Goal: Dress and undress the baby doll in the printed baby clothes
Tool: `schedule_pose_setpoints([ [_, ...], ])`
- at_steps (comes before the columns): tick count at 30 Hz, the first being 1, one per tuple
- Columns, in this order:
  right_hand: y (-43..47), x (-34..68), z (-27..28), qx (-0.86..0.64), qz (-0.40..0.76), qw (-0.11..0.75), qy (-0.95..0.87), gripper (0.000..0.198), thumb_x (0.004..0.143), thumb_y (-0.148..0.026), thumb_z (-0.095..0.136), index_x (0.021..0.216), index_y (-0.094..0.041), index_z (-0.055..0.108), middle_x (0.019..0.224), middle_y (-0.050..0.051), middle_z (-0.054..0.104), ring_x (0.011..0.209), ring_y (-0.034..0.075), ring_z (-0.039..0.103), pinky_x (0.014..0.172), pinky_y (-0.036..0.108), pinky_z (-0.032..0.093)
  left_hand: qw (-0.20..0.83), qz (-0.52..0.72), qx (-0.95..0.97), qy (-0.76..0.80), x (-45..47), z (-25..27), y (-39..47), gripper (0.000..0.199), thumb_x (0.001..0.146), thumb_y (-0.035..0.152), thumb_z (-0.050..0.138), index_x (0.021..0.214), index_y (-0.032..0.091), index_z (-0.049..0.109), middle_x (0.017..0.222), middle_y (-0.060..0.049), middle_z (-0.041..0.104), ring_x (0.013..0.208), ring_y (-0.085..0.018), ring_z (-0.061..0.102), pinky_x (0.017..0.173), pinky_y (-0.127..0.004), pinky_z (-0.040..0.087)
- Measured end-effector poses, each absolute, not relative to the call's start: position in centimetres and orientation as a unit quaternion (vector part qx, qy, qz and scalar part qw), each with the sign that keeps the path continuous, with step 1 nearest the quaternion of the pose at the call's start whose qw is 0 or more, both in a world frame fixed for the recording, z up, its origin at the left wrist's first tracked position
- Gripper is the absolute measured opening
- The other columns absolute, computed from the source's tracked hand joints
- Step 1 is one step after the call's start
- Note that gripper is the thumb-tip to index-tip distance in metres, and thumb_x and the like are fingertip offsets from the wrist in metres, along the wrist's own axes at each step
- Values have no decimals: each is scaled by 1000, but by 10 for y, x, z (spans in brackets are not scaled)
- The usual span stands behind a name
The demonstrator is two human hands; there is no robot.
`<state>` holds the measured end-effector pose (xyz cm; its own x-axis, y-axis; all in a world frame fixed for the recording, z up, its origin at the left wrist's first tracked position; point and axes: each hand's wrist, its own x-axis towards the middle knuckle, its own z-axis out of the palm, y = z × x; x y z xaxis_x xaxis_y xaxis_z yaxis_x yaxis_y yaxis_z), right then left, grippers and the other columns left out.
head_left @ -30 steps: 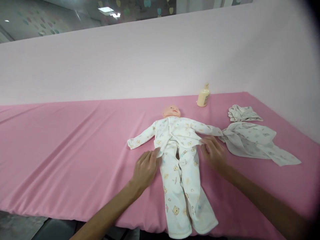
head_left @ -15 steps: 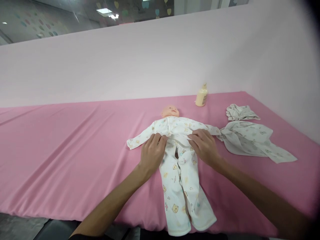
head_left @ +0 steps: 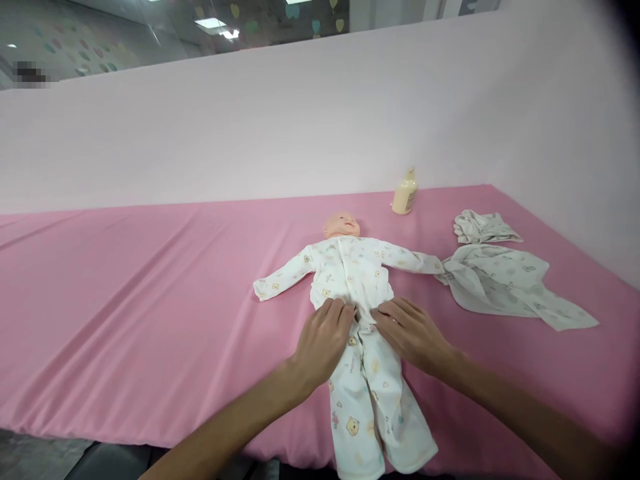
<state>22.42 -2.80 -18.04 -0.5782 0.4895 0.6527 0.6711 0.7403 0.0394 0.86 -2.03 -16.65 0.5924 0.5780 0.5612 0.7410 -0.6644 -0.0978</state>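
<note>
A baby doll [head_left: 342, 225] lies on its back, dressed in a white baby romper [head_left: 367, 260] printed with small bears. Its sleeves stretch out to both sides and its legs point toward me. At the crotch, the front opening shows a dark gap. My left hand [head_left: 327, 337] pinches the cloth on the left edge of that opening, at the lower belly. On the other edge, the fingers of my right hand [head_left: 413, 333] are closed on the romper's fabric. The fingertips of both hands are partly hidden.
A pink sheet [head_left: 150, 320] covers the table, which meets a white wall [head_left: 250, 127]. Behind the doll's head, to the right, stands a cream pump bottle [head_left: 404, 195]. A folded printed cloth [head_left: 485, 228] and a spread white garment [head_left: 505, 280] lie at the right.
Both hands have moved down the romper from the waist to the lower belly. The chest cloth now lies flatter and more of it shows.
</note>
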Motion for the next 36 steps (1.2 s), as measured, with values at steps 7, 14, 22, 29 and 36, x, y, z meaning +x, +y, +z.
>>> schedule_pose_setpoints([
  [7, -34, 241, -208, -478, -102, 392, -779, 38, 92, -22, 61, 128, -17, 51, 111, 13, 59, 103, 27, 56, 86, 41, 50, -20, -314, -793, -521, -28, -172, -23, 48, 94, 20, 49, 141, 19, 39, 132, -14, 52, 118, -26, 52, 93, -40, 49],
  [14, -26, 247, -222, -650, 173, 314, -670, 17, 95, -31, 48, 103, -20, 59, 97, 6, 65, 86, 23, 60, 72, 37, 47, -206, -231, -716, -626, -37, -180, -12, 39, 96, 23, 36, 135, 19, 42, 91, -4, 66, 74, -20, 59, 64, -30, 43],
  [22, -27, 238, -212, -619, 182, 352, -678, 28, 91, -26, 43, 64, -23, 37, 62, -1, 51, 58, 16, 44, 58, 31, 32, -208, -191, -739, -612, -36, -181, -37, 54, 92, 18, 33, 146, 21, 29, 77, 1, 59, 67, -20, 54, 61, -27, 37],
  [29, -11, 239, -202, -667, 298, 352, -585, 24, 91, -39, 50, 102, -20, 60, 99, 8, 70, 86, 23, 64, 71, 34, 47, -299, -237, -679, -627, -34, -181, -29, 55, 93, 29, 44, 147, 26, 31, 97, -2, 65, 79, -20, 61, 69, -30, 47],
  [36, -4, 229, -197, -553, 413, 411, -596, 28, 78, -19, 54, 103, -22, 66, 104, 4, 71, 88, 21, 65, 79, 34, 52, -444, -307, -608, -582, -27, -179, -7, 57, 89, 26, 55, 145, 23, 41, 144, -9, 52, 123, -22, 55, 97, -32, 49],
])
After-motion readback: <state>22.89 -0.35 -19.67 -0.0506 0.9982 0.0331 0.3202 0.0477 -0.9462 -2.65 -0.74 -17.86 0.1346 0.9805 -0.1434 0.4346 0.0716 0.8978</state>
